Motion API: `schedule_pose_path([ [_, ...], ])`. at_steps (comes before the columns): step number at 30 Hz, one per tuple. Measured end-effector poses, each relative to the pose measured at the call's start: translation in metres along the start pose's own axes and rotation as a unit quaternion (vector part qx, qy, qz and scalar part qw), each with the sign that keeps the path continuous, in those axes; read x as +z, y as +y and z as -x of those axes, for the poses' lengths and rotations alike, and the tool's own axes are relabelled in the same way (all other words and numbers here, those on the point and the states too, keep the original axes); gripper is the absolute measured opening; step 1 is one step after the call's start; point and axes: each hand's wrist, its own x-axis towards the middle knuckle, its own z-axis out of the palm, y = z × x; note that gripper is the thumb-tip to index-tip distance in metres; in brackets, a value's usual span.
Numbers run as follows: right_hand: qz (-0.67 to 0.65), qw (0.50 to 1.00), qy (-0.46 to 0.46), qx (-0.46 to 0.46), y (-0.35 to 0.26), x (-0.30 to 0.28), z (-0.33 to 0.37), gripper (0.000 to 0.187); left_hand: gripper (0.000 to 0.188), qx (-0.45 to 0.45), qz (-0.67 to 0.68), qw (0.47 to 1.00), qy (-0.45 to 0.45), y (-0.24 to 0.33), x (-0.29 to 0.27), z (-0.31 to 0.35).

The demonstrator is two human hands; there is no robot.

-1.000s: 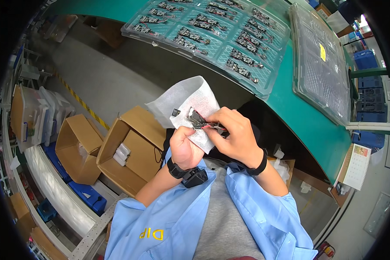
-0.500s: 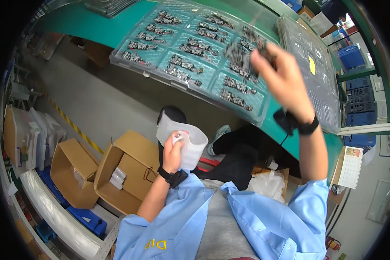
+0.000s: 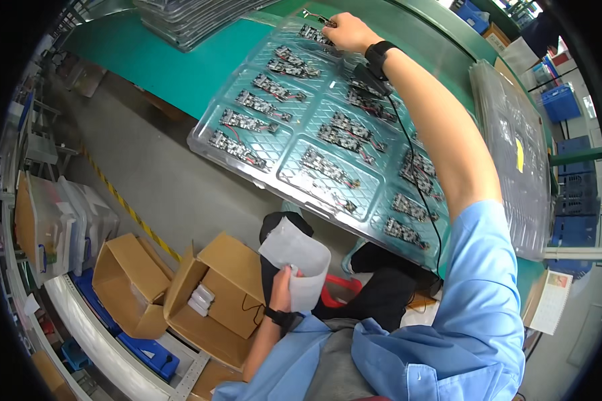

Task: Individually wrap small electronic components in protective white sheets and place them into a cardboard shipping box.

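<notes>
My left hand [image 3: 282,291] is closed on a bent white foam sheet [image 3: 293,250] above my lap. Over the far end of a clear plastic tray [image 3: 197,137], my right hand [image 3: 349,32] pinches a small circuit board [image 3: 328,23] with thin wires sticking out to the left; my fingers cover part of it. Rows of similar circuit boards [image 3: 328,167] lie in the tray's compartments, some with red wires. One board [image 3: 312,33] rests in the tray just below my right fingertips. A black cord [image 3: 408,137] runs from my right wristband across the tray.
The tray sits on a green-topped bench [image 3: 140,60]. Stacked clear trays [image 3: 180,20] stand at the far left, and more clear trays [image 3: 508,140] at the right. Open cardboard boxes [image 3: 214,301] are at my lower left, beside blue bins [image 3: 147,354].
My right hand has moved from the tray's right side to its far end, with the arm stretched forward. The left hand still holds the foam sheet. The view has shifted.
</notes>
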Motion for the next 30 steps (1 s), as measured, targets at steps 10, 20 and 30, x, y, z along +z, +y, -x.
schedule_pose_path([
  [10, -0.152, 0.977, -0.080, 0.124, 0.009, -0.004, -0.016, 0.034, 0.048, -0.005, 0.013, 1.000, 0.000, 0.002, -0.001, -0.006],
  [20, -0.328, 0.934, 0.069, 0.122, 0.041, 0.021, -0.043, 0.031, 0.043, -0.008, 0.016, 1.000, 0.013, 0.014, 0.006, 0.000],
  [30, 0.103, 0.972, 0.045, 0.205, 0.002, -0.009, 0.012, 0.032, 0.047, 0.017, 0.011, 1.000, 0.011, 0.010, 0.005, -0.001],
])
